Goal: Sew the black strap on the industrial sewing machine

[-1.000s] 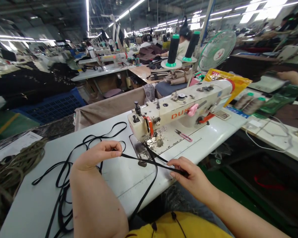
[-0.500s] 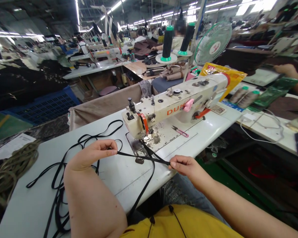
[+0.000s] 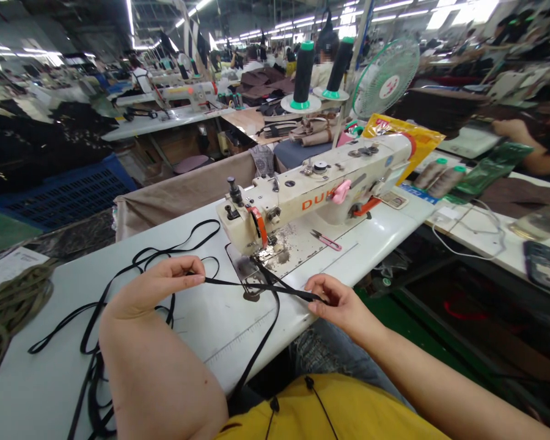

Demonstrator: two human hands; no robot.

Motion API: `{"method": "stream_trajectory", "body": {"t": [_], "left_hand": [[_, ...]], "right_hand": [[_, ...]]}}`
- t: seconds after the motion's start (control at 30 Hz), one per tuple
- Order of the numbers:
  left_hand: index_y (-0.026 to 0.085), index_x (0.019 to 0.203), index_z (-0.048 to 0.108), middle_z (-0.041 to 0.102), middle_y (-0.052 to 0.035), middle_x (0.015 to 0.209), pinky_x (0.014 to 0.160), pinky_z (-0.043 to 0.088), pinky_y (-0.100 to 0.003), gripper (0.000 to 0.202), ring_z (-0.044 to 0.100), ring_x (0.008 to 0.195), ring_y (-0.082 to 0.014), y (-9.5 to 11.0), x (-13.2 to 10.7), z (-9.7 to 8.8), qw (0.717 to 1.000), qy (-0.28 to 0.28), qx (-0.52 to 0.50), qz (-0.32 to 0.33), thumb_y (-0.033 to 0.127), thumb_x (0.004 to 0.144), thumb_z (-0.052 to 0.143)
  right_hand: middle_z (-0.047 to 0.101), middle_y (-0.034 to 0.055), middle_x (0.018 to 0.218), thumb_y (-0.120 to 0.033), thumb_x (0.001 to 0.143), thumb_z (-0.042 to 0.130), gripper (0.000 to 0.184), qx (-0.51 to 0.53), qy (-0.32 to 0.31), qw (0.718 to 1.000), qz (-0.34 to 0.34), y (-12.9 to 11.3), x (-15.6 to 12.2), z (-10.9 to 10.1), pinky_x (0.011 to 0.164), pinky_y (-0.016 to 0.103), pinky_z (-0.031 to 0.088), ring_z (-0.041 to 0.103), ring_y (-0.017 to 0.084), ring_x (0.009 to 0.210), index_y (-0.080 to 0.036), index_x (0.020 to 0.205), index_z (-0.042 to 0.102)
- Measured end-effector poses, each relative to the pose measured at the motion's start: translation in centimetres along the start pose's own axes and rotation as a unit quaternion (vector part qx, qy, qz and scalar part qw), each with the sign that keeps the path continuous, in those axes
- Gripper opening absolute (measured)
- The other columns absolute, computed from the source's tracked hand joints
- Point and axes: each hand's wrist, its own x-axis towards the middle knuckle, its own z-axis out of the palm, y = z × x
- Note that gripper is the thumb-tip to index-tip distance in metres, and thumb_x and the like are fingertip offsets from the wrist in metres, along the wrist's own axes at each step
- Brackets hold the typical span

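Between thumb and fingertips my left hand (image 3: pixel 181 275) pinches a narrow black strap (image 3: pixel 297 293). The strap stretches across to my right hand (image 3: pixel 334 299), whose curled fingers hold it more loosely at a fold, thumb below and index finger raised. From that fold a length runs back under the needle area of a white sewing machine (image 3: pixel 321 195). Another length drops over the table's front edge toward my lap. More strap lies in loose loops (image 3: pixel 96 305) left of and beneath my left arm.
Pink-handled thread snips (image 3: pixel 326 240) lie on the machine bed. A bundle of olive strap (image 3: pixel 21 311) sits at the table's left end. Black thread cones (image 3: pixel 302 76) and a fan (image 3: pixel 387 79) stand behind the machine. Another person's arm (image 3: pixel 527 143) shows at right.
My right hand has loosened its pinch, and its index finger has lifted from the strap. My left hand keeps its pinch. The whole view has shifted slightly.
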Motion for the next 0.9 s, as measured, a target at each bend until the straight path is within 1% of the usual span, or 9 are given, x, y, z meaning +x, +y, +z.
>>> {"method": "stream_trajectory", "body": {"t": [0.1, 0.17, 0.27, 0.37, 0.5, 0.67, 0.8, 0.9], "left_hand": [[0.021, 0.083, 0.069, 0.060, -0.0005, 0.081, 0.075, 0.044, -0.025, 0.035, 0.053, 0.081, -0.0187, -0.4, 0.0, -0.2, 1.000, -0.007, 0.005, -0.010, 0.055, 0.090, 0.072], [0.021, 0.084, 0.069, 0.060, -0.0004, 0.082, 0.075, 0.044, -0.025, 0.035, 0.053, 0.081, -0.0185, -0.5, 0.0, -0.2, 1.000, -0.009, 0.006, -0.014, 0.055, 0.090, 0.072], [0.020, 0.083, 0.069, 0.060, -0.0002, 0.081, 0.075, 0.044, -0.025, 0.035, 0.053, 0.080, -0.0185, -0.5, 0.1, -0.2, 1.000, -0.006, 0.001, -0.015, 0.055, 0.089, 0.073], [0.020, 0.083, 0.069, 0.060, 0.0001, 0.080, 0.074, 0.044, -0.024, 0.033, 0.053, 0.080, -0.0181, -0.4, 0.2, -0.1, 1.000, 0.003, -0.005, -0.016, 0.053, 0.089, 0.074], [0.020, 0.081, 0.069, 0.061, -0.0005, 0.078, 0.073, 0.045, -0.025, 0.031, 0.054, 0.078, -0.0181, -0.4, 0.5, 0.0, 1.000, 0.017, -0.020, -0.011, 0.050, 0.087, 0.076], [0.020, 0.082, 0.069, 0.061, 0.0002, 0.080, 0.076, 0.045, -0.025, 0.028, 0.054, 0.079, -0.0171, -0.6, 0.7, 0.1, 0.999, 0.012, -0.033, -0.017, 0.047, 0.088, 0.075], [0.020, 0.083, 0.069, 0.061, 0.0005, 0.081, 0.077, 0.044, -0.025, 0.026, 0.054, 0.080, -0.0163, -0.8, 0.7, 0.1, 0.999, 0.005, -0.034, -0.022, 0.045, 0.089, 0.074], [0.019, 0.082, 0.070, 0.060, 0.0004, 0.078, 0.075, 0.044, -0.025, 0.026, 0.052, 0.077, -0.0159, -0.8, 0.8, 0.2, 0.999, 0.010, -0.041, -0.023, 0.045, 0.086, 0.075]], "right_hand": [[0.042, -0.0059, 0.071, -0.058, 0.082, 0.083, 0.045, -0.022, -0.002, 1.000, -0.015, 0.5, 0.0, -0.1, 0.064, 0.027, 0.032, 0.039, 0.013, 0.066, -0.021, 0.102, 0.067], [0.048, -0.0042, 0.072, -0.059, 0.085, 0.081, 0.044, -0.048, 0.004, 0.999, -0.020, 0.8, 0.1, -0.3, 0.065, 0.028, 0.034, 0.043, 0.014, 0.068, -0.020, 0.102, 0.071], [0.060, 0.0010, 0.080, -0.059, 0.089, 0.077, 0.040, -0.110, 0.015, 0.993, -0.040, 0.9, 0.2, -0.6, 0.073, 0.031, 0.041, 0.052, 0.018, 0.077, -0.020, 0.100, 0.077], [0.065, 0.0039, 0.084, -0.060, 0.090, 0.074, 0.041, -0.140, 0.018, 0.989, -0.049, 0.7, 0.3, -0.8, 0.078, 0.033, 0.044, 0.056, 0.020, 0.080, -0.021, 0.094, 0.081], [0.066, 0.0041, 0.082, -0.065, 0.089, 0.074, 0.046, -0.104, 0.012, 0.994, -0.018, 0.5, 0.4, -0.7, 0.080, 0.034, 0.044, 0.056, 0.020, 0.080, -0.019, 0.084, 0.080], [0.064, 0.0025, 0.075, -0.070, 0.080, 0.078, 0.052, -0.058, 0.031, 0.997, 0.036, 1.0, 0.6, -0.5, 0.074, 0.032, 0.040, 0.051, 0.019, 0.075, -0.018, 0.079, 0.078], [0.067, 0.0039, 0.077, -0.069, 0.078, 0.081, 0.051, -0.052, 0.032, 0.997, 0.041, 1.3, 0.7, -0.5, 0.074, 0.033, 0.040, 0.052, 0.019, 0.076, -0.018, 0.077, 0.078], [0.068, 0.0048, 0.078, -0.068, 0.076, 0.082, 0.050, -0.042, 0.031, 0.998, 0.044, 1.3, 0.8, -0.5, 0.072, 0.032, 0.039, 0.052, 0.019, 0.076, -0.018, 0.077, 0.078]]}}
